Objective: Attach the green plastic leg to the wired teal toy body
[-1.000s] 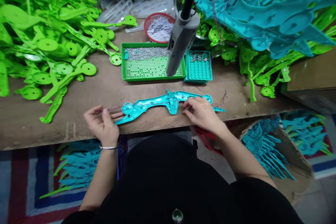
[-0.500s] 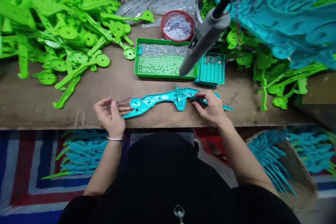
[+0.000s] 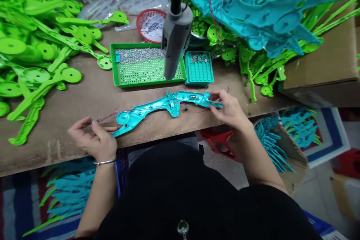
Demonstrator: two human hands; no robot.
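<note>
Teal part [image 3: 157,108]: long moulded plastic piece, lying flat near the front edge of the bench [image 3: 84,101], running from lower left to upper right, with a round boss at its left end. Wire [image 3: 105,117]: thin, red-purple, running along the part and out past its left end. Left hand [image 3: 94,138]: resting on the bench just left of the part, thumb and fingers pinched on the wire's free end; bangle at the wrist. Right hand [image 3: 229,109]: fingertips closed on the part's right end, pinning it to the bench. Screwdriver [image 3: 174,41]: grey, powered, hanging from a black cord above the bench, tip over the green tray [image 3: 146,75]. Green tray: perforated, heap of small screws along its far side. Teal tray [image 3: 199,71]: smaller, just right of the green one, a few small metal pieces in it. Red basket [image 3: 149,25]: behind the trays, holding pale bits. Green parts [image 3: 42,45]: large loose heap at left. Teal stack [image 3: 253,11]: wired pieces piled at upper right over more green ones. Box [image 3: 329,63]: cardboard, far right.
</note>
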